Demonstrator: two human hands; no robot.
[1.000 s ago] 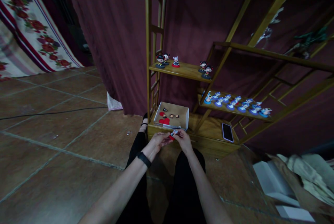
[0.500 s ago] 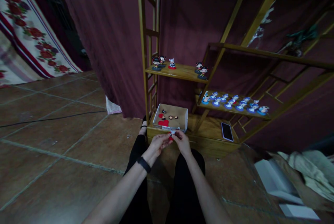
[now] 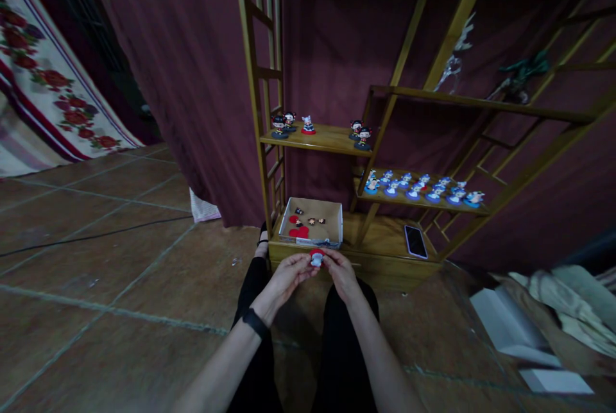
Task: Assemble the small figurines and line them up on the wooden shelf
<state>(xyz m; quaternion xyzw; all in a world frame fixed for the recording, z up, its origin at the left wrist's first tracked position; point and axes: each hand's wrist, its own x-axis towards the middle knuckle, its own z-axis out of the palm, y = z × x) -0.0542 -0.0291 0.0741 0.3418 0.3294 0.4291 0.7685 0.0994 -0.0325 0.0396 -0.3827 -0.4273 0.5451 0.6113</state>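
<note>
Between both hands, just in front of the low drawer unit, is a small white figurine (image 3: 316, 260) with a round red base. My left hand (image 3: 292, 273) pinches it from the left; my right hand (image 3: 341, 272) grips its right side with thumb and fingers. The red base now lies toward the far side, the white part toward me. Right behind the hands stands a shallow cardboard box (image 3: 332, 211) holding red discs (image 3: 299, 232) and several small dark-haired figure pieces (image 3: 312, 222).
On the upper left shelf (image 3: 332, 137) stand black-haired figurines (image 3: 279, 126) and a white-haired one on red (image 3: 308, 125). Several blue-white figurines (image 3: 414, 191) line the right shelf. A phone (image 3: 415, 242) lies on the bottom board. White boxes (image 3: 510, 323) and cloth sit at right.
The figurine has been turned in my fingers, so its red base has swung from below to the far side. The view has shifted slightly.
</note>
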